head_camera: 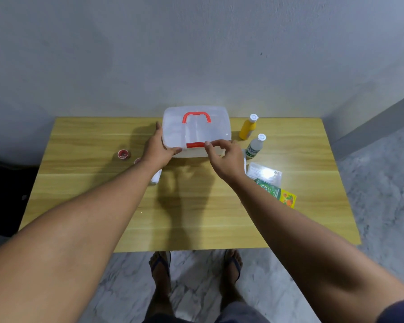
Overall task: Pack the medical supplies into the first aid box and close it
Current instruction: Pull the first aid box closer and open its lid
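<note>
A translucent white first aid box with a red handle stands at the far middle of the table, its lid down. My left hand grips its left front corner. My right hand pinches at the red latch on the front edge. To the right stand a yellow bottle and a clear bottle. A clear packet and a green and yellow carton lie nearer. Two small red-rimmed jars sit left. A white roll shows under my left forearm.
The wooden table stands against a grey wall. Its near edge is above my sandalled feet on a marble floor. A dark object lies at the left beside the table.
</note>
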